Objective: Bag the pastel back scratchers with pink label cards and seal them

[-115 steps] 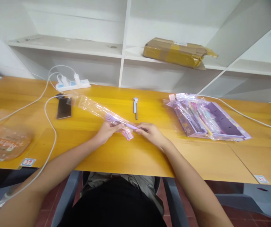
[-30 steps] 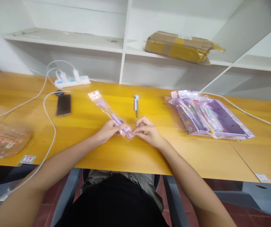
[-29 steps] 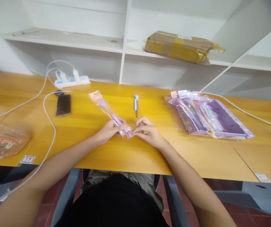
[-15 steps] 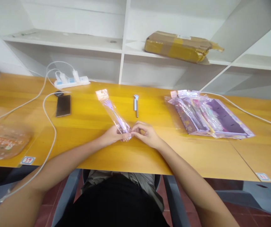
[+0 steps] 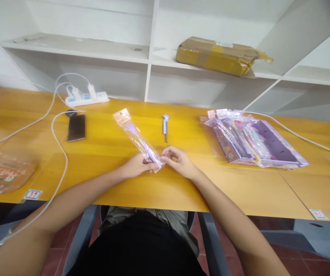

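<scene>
A clear plastic packet (image 5: pixel 137 138) slants up to the left over the desk, with a purple hand-shaped stick (image 5: pixel 144 145) inside it. My left hand (image 5: pixel 139 165) is closed on the packet's lower end, thumb on top. My right hand (image 5: pixel 179 161) pinches the packet's bottom right edge between thumb and index finger. Beyond my hands, a blue hand-topped stick with a dark handle (image 5: pixel 165 128) lies unwrapped on the desk. To the right, a purple box (image 5: pixel 282 151) holds several clear-wrapped items (image 5: pixel 244 140).
On the left are a phone (image 5: pixel 76 128), a white power strip (image 5: pixel 87 99) with cables, and an orange plastic bag (image 5: pixel 6 172). A taped brown parcel (image 5: pixel 216 56) sits on the shelf (image 5: pixel 96 50) behind the yellow desk (image 5: pixel 142 191).
The packet's upper end has shifted slightly left and turned, so the purple stick shows more clearly. My hands have barely moved and stay at its lower end.
</scene>
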